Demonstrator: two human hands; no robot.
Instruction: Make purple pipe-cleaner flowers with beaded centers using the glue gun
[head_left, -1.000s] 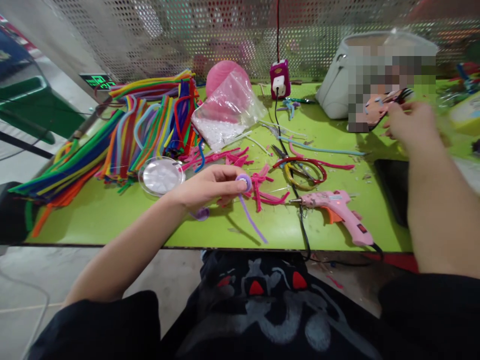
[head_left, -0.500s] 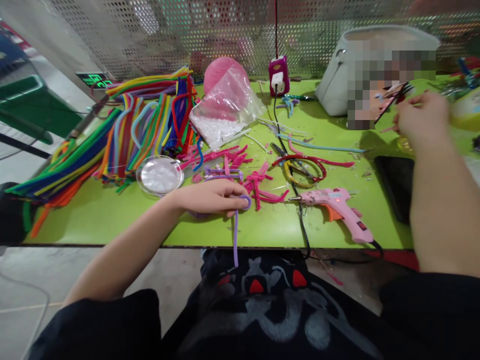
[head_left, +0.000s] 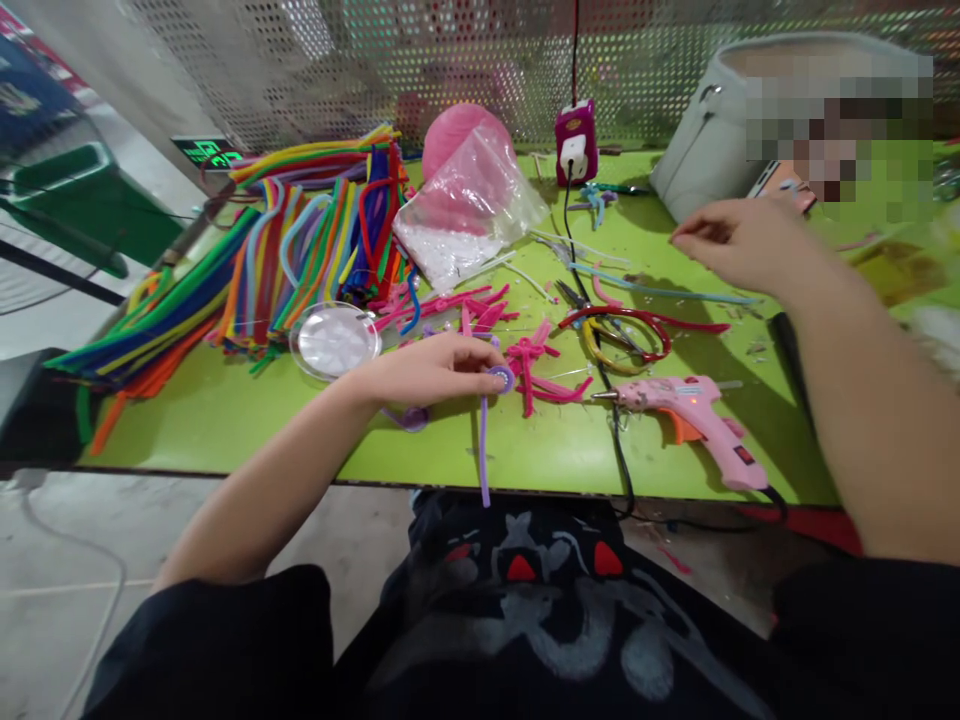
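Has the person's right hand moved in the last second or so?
Yes. The right hand has come away from the white bag at the back and now hangs lower and further left, over the table, nearer the red loop.

I'm at a craft workbench. Coloured pipe cleaners (head_left: 247,270) heap upper left on my green table (head_left: 225,420). A pink glue gun (head_left: 694,420) lies lower right.

free: bare table (head_left: 225,420) front-left | blocked: pink scraps (head_left: 525,355), glue gun (head_left: 686,405), cord (head_left: 619,450)
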